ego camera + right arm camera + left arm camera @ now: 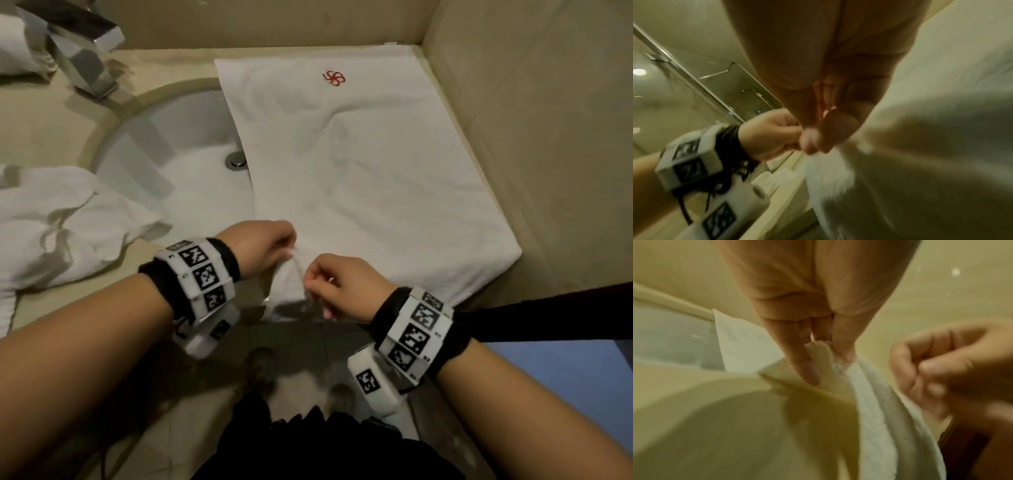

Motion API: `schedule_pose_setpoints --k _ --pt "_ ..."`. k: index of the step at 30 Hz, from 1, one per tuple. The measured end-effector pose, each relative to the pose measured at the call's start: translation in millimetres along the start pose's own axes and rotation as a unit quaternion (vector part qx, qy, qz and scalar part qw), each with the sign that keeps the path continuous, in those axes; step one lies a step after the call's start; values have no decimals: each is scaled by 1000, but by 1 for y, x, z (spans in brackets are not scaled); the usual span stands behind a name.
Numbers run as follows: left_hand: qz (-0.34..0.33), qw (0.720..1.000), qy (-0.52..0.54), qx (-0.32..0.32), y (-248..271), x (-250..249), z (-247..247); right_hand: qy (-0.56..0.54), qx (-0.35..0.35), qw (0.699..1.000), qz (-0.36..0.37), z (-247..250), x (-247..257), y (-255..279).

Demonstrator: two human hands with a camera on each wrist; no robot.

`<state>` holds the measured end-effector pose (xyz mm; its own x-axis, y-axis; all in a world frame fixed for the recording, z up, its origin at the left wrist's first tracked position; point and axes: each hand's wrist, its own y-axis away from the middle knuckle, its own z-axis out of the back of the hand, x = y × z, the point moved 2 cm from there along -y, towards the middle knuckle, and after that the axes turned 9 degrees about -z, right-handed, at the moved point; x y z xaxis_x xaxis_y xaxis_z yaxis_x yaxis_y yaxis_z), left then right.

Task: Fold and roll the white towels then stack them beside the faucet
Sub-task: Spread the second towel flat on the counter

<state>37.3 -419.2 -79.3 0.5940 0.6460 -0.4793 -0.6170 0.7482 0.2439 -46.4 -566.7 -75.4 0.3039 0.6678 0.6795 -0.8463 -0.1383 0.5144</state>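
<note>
Pinching near edge of white towel [359, 178], your left hand [263, 245] and right hand [342, 286] close together. Towel lies flat on bench [51, 137], partly over sink [178, 164]. Soft, floppy, light. Hold corners, or it sags.

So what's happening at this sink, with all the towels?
A person is folding white towels at a bathroom counter. Both hands, left hand and right hand, pinch the near edge of a flat towel that lies spread on the counter, partly over the sink. A crumpled towel waits at the left. Something white, perhaps a finished towel, sits behind the faucet, cut off by the frame.
</note>
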Motion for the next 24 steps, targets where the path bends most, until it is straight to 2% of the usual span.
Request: schedule_pose_setpoints --k 3,5,8,10,13,17,21,24 --pt "-34 998 52 -7 -19 3 18 26 -78 996 -37 -14 10 -18" --pt "-66 997 44 25 -29 5 25 87 -148 983 -68 -18 11 -26" --pt "-126 987 -40 95 -40 10 28 245 -201 940 -125 -33 15 -33" --pt "-161 975 -110 109 -46 11 27 283 -213 923 -152 -43 17 -36" --pt "-195 959 -174 106 -54 13 24 255 -237 920 -179 -43 21 -38" --pt "-198 953 -201 107 -57 17 22 245 -218 920 -215 -24 16 -22" --pt "-205 955 -200 83 -57 14 29 222 -268 899 -265 19 -6 23" --pt "-190 959 -187 92 -60 10 37 157 -313 889 -294 46 -24 60"
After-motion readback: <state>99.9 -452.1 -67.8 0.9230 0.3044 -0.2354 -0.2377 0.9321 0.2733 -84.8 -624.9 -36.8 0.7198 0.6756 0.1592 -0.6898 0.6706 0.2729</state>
